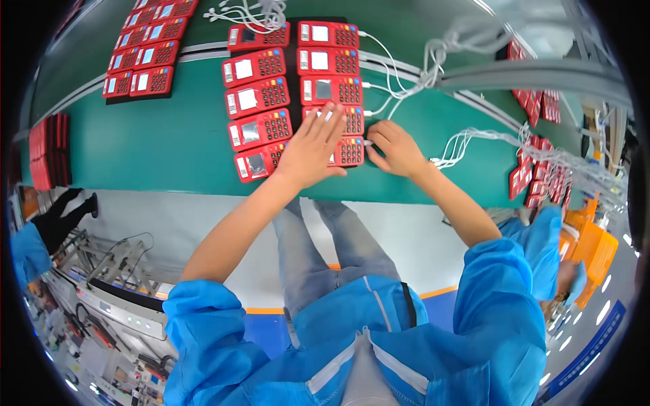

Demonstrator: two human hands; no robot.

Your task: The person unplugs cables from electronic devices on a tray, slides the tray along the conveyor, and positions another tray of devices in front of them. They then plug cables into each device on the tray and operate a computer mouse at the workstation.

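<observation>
On the black tray (293,74), red card terminals (329,61) lie in two columns, keypads rightward, apparently so the right column's edges meet the white cables (433,64) beside the tray. Your left hand (313,145) lies flat, fingers extended, over that column's two nearest terminals, likely steadying them; your right hand (397,150) curls by the nearest one's white plug (367,143), though whether it pinches, I can't tell.

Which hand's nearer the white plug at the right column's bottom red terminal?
Right. The right hand is just right of the white plug; the left hand lies across red terminals, farther off to the plug's left.
</observation>
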